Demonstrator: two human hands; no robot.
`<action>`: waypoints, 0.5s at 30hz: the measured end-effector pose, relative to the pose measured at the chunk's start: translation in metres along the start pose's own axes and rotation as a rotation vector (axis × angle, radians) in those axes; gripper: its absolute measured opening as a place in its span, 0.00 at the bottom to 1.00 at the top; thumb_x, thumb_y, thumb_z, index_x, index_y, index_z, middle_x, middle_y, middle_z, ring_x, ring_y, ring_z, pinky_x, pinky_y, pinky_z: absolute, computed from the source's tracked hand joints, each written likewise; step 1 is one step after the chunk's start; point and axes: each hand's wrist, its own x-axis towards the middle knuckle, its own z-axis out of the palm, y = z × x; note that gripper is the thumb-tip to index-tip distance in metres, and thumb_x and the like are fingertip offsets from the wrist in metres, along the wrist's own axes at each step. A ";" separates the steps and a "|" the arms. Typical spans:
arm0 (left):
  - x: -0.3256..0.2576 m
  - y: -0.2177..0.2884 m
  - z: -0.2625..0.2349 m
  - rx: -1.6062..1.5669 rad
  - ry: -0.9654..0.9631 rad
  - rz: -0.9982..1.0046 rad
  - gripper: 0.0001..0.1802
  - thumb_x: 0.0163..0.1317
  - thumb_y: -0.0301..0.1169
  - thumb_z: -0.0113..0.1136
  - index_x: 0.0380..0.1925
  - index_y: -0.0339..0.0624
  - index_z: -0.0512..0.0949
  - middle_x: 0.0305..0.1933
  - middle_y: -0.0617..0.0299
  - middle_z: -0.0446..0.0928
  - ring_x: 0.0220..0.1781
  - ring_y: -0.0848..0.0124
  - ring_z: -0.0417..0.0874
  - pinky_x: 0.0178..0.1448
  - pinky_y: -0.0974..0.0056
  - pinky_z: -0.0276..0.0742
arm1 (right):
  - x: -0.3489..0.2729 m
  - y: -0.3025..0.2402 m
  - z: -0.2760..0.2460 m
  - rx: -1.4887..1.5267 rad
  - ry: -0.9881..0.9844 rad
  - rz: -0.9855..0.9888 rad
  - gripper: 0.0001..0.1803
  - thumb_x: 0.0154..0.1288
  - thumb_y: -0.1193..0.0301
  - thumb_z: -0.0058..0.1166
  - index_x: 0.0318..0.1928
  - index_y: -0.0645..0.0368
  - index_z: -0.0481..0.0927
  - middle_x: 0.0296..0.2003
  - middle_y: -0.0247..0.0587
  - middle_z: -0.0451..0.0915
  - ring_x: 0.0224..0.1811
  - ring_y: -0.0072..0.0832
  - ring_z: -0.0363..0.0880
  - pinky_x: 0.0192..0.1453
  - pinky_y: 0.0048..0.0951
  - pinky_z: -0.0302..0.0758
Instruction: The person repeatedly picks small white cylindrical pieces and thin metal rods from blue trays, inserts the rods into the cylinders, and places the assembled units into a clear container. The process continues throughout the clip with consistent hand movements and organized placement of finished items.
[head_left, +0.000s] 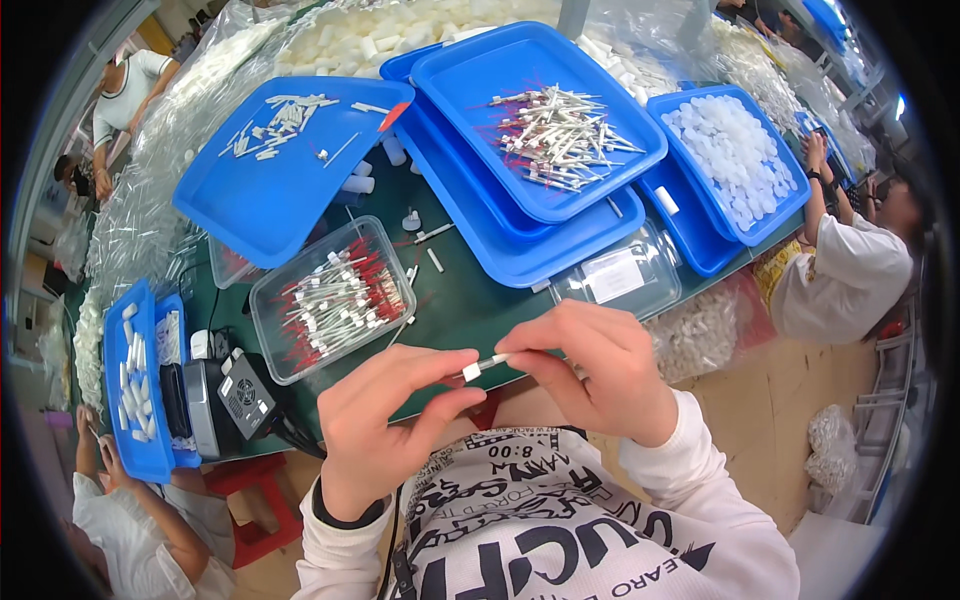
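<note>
Above the table's near edge, my left hand (385, 415) and my right hand (605, 360) pinch a small thin white stick with a blocky white end (472, 372) between thumbs and forefingers. The blocky end sits by my left fingertips, and the slim shaft runs to my right fingertips. Just beyond my left hand stands a clear plastic box (268, 345), holding many similar white sticks with red wires or tips. A blue tray (440, 75) farther back holds a heap of like white sticks with thin red ends.
Another blue tray (225, 185) with a few white pieces tilts at the left. At the right, a blue tray (735, 238) carries translucent white caps. A black device with a fan (245, 395) stands near left. Co-workers sit at both sides, one in a white shirt (850, 275).
</note>
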 end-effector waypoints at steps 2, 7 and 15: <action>-0.001 -0.002 0.001 0.010 0.042 0.056 0.11 0.48 0.17 0.67 0.34 0.34 0.83 0.29 0.56 0.82 0.28 0.67 0.83 0.31 0.68 0.76 | 0.000 -0.002 0.001 0.013 -0.009 0.007 0.08 0.52 0.79 0.63 0.34 0.61 0.79 0.24 0.37 0.77 0.23 0.32 0.77 0.26 0.29 0.71; -0.001 -0.002 -0.001 -0.005 0.024 0.006 0.10 0.47 0.16 0.67 0.32 0.34 0.83 0.28 0.57 0.82 0.27 0.67 0.82 0.30 0.69 0.76 | -0.001 -0.001 -0.001 0.041 -0.009 -0.049 0.08 0.52 0.79 0.64 0.33 0.61 0.80 0.26 0.37 0.80 0.24 0.31 0.77 0.26 0.28 0.72; -0.002 0.000 -0.004 -0.056 -0.015 0.018 0.10 0.46 0.16 0.67 0.31 0.33 0.83 0.27 0.56 0.82 0.27 0.66 0.83 0.29 0.68 0.77 | -0.001 -0.002 0.002 0.066 0.020 -0.106 0.09 0.50 0.80 0.65 0.33 0.61 0.81 0.26 0.37 0.81 0.23 0.30 0.78 0.24 0.26 0.72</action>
